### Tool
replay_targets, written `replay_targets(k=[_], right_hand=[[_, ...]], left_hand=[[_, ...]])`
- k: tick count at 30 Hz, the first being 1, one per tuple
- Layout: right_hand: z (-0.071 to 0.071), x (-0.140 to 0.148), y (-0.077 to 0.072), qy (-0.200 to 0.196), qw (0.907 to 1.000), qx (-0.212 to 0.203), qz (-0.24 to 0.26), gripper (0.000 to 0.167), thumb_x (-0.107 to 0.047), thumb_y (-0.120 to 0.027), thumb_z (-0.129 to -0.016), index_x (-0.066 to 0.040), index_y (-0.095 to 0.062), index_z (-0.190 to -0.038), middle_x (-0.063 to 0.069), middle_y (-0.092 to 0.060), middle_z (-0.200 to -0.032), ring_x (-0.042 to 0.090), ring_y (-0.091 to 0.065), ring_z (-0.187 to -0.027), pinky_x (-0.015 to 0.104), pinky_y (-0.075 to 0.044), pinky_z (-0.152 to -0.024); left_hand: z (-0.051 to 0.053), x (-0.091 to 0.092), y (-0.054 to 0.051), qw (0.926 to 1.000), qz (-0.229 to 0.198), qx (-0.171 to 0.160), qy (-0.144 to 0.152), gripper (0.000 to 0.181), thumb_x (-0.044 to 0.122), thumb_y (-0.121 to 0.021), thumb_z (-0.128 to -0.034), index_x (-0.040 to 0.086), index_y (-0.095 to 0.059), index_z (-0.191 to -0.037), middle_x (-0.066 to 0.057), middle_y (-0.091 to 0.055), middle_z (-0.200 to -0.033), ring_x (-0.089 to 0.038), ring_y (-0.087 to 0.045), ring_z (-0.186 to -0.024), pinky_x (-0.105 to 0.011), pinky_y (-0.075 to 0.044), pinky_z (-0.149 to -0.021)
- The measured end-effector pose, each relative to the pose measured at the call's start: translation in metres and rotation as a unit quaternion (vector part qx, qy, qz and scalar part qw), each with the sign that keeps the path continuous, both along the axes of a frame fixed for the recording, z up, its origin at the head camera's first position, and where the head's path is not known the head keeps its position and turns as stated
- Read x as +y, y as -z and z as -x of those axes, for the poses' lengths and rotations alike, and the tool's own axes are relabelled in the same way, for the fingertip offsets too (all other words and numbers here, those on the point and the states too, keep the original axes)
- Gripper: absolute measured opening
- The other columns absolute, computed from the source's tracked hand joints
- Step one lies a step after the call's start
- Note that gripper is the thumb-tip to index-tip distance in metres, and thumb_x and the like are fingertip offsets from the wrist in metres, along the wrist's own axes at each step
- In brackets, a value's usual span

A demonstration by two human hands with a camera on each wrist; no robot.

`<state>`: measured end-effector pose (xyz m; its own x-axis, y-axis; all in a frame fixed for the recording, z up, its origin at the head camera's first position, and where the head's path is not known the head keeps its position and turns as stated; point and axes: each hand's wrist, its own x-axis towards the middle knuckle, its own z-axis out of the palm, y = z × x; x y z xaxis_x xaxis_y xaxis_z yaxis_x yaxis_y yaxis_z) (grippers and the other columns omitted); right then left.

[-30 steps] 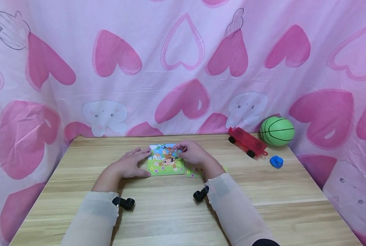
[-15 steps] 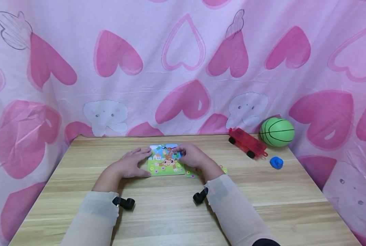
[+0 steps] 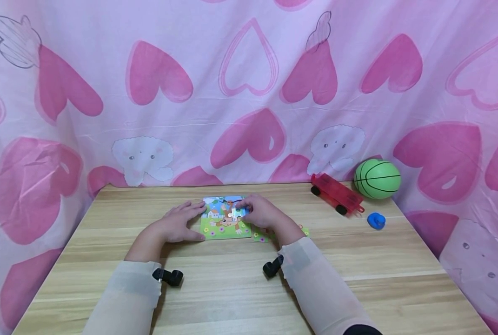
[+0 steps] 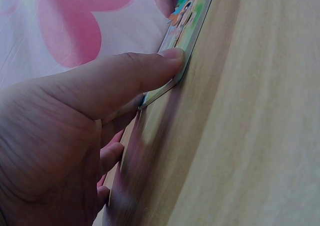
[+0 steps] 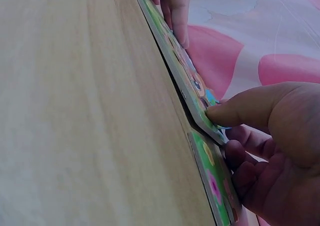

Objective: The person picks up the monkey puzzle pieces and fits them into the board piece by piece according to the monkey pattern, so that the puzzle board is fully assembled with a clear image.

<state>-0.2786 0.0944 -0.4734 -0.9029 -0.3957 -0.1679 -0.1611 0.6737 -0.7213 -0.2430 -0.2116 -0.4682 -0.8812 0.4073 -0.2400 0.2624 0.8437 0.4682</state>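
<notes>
A jigsaw puzzle (image 3: 217, 231) with a monkey picture lies flat on the table in the head view. My left hand (image 3: 179, 223) rests at its left side with fingers spread; the thumb (image 4: 165, 65) presses on the near left corner. At the right side, my right hand (image 3: 263, 215) has thumb and index finger bent over the picture, pinching a puzzle piece (image 4: 176, 16) that stands tilted above the surface. A pale patch shows in the picture beside these fingertips. Most of the pinched piece is hidden by the fingers.
Flowered green puzzle parts (image 5: 212, 181) lie right of the puzzle, partly under my right wrist. A red toy wagon (image 3: 336, 194), a green ball (image 3: 376, 179) and a small blue toy (image 3: 376, 221) sit at the back right. A pink heart-print curtain (image 3: 249, 102) hangs behind the table.
A puzzle piece under the right fingertips has tilted up, and a pale patch has appeared near the monkey's face. The right hand has shifted only slightly; the left hand stays put.
</notes>
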Motion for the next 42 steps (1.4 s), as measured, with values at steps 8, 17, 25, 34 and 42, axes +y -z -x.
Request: replay_targets(k=[8, 17, 25, 34, 42], right_hand=[[0.0, 0.002, -0.001, -0.009, 0.9998, 0.013, -0.012, 0.037, -0.014, -0.081, -0.093, -0.024, -0.077, -0.128, 0.006, -0.06, -0.134, 0.025, -0.061, -0.108, 0.034, -0.059, -0.078], [0.0, 0.003, 0.001, -0.022, 0.9996, 0.016, -0.001, 0.033, -0.012, -0.08, -0.095, -0.023, -0.08, -0.126, 0.006, -0.059, -0.136, 0.023, -0.058, -0.109, 0.029, -0.057, -0.078], [0.001, 0.003, 0.002, -0.034, 0.9994, 0.007, -0.005, 0.033, -0.013, -0.078, -0.096, -0.022, -0.079, -0.128, 0.008, -0.055, -0.135, 0.023, -0.058, -0.103, 0.028, -0.055, -0.06], [-0.002, 0.008, -0.008, -0.025, 0.9996, 0.003, 0.015, 0.037, -0.016, -0.074, -0.099, -0.023, -0.075, -0.135, 0.001, -0.067, -0.125, 0.021, -0.061, -0.109, 0.033, -0.058, -0.086], [-0.008, 0.024, -0.024, -0.031, 0.9984, -0.024, 0.041, 0.035, -0.021, -0.073, -0.102, -0.02, -0.072, -0.137, -0.001, -0.07, -0.113, 0.02, -0.064, -0.106, 0.036, -0.058, -0.091]], left_hand=[[0.0, -0.001, -0.001, 1.0, -0.002, -0.001, 0.002, 0.099, 0.055, -0.083, -0.0855, 0.024, -0.038, -0.168, 0.0, -0.026, -0.18, -0.044, -0.01, -0.168, -0.073, -0.008, -0.133], [0.001, -0.001, 0.002, 1.0, -0.001, 0.004, 0.002, 0.099, 0.056, -0.083, -0.0851, 0.024, -0.038, -0.168, 0.0, -0.026, -0.18, -0.044, -0.01, -0.168, -0.073, -0.008, -0.133], [0.001, -0.001, 0.001, 1.0, 0.0, 0.004, 0.003, 0.099, 0.056, -0.083, -0.0853, 0.024, -0.038, -0.168, 0.0, -0.026, -0.18, -0.044, -0.01, -0.168, -0.073, -0.007, -0.134], [0.001, -0.001, 0.001, 1.0, 0.002, -0.002, -0.001, 0.1, 0.057, -0.083, -0.0849, 0.026, -0.037, -0.168, 0.001, -0.025, -0.18, -0.043, -0.009, -0.168, -0.073, -0.007, -0.133], [0.001, 0.0, 0.001, 0.9999, 0.002, -0.011, -0.005, 0.1, 0.057, -0.084, -0.0847, 0.028, -0.037, -0.168, 0.004, -0.024, -0.181, -0.041, -0.008, -0.169, -0.072, -0.006, -0.134]])
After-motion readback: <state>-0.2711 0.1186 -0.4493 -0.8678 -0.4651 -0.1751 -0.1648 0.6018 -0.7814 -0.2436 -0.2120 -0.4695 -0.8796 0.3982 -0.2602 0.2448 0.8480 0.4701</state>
